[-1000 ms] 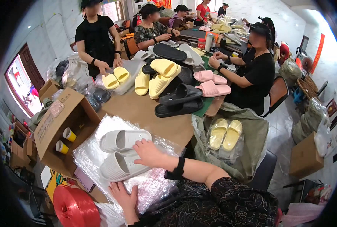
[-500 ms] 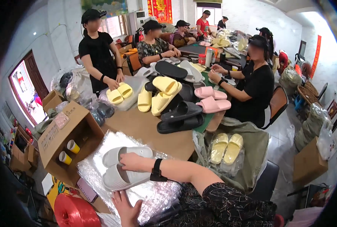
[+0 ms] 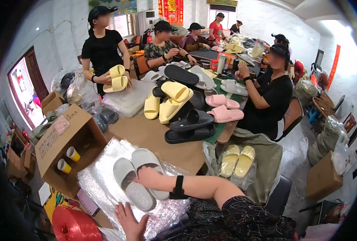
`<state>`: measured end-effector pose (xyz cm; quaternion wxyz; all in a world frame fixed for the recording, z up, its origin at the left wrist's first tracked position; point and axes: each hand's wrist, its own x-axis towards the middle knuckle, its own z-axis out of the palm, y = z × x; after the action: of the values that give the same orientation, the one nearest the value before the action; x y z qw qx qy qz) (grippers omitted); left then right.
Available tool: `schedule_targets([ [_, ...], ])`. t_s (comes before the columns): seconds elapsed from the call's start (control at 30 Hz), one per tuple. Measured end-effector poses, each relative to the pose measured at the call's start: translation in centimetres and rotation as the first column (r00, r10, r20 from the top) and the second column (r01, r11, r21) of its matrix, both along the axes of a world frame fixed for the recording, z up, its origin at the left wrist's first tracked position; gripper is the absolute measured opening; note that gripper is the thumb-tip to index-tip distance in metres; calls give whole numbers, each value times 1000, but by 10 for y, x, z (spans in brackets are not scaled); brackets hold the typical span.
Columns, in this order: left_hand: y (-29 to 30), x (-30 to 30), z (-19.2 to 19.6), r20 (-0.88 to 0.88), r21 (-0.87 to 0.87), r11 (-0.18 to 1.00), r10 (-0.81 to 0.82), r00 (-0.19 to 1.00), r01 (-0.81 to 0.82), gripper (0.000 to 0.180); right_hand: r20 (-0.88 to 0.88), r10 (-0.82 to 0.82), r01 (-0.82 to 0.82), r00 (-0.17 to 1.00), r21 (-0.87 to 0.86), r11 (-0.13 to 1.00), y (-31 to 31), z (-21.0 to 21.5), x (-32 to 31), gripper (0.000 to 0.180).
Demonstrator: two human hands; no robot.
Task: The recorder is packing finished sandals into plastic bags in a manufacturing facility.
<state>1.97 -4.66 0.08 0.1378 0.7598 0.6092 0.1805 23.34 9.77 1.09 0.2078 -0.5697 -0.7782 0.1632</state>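
A pair of light grey slippers (image 3: 140, 197) is pinched at the inner sides by my right hand (image 3: 147, 177), toes pointing away and to the left. Its fingertips are partly hidden between the two slippers. Beneath them is a stack of clear plastic bags (image 3: 100, 176) that shines in the light. My left hand (image 3: 128, 220) rests on the near edge of that stack, fingers spread and holding nothing, just below the slippers' heels.
An open carton (image 3: 52, 140) with two yellow paper cups (image 3: 69, 158) stands left. Red twine (image 3: 74, 225) lies near left. Black, yellow and pink slippers (image 3: 224, 114) are piled beyond; bagged yellow slippers (image 3: 237, 161) lie in a sack at right. Several co-workers surround the table.
My right hand has turned the grey slippers from pointing left to pointing mostly away. My left hand stays on the bags. The co-worker at far left has lifted yellow slippers.
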Motion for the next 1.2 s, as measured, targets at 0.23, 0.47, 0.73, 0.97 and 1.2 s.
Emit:
schedule_targets([
  [0.23,8,-12,-29,-27,98,994,-50,998,52,98,-9,-81,82,997,82,993,-6,-42,-4,54],
  [0.47,1,-4,-26,-49,21,999,-24,999,25,100,-148,-154,177,977,153,972,-23,-49,5,45],
  [0.73,0,0,-16,-88,102,995,11,996,-2,95,-242,-158,201,957,163,966,-19,-49,0,39],
  [0.97,1,1,-16,-67,117,993,11,998,-4,94,-216,-161,202,963,184,962,-20,-51,0,41],
  [1.2,-2,-1,-19,-81,167,986,-9,997,23,93,-252,-164,207,954,151,967,-23,-46,0,39],
])
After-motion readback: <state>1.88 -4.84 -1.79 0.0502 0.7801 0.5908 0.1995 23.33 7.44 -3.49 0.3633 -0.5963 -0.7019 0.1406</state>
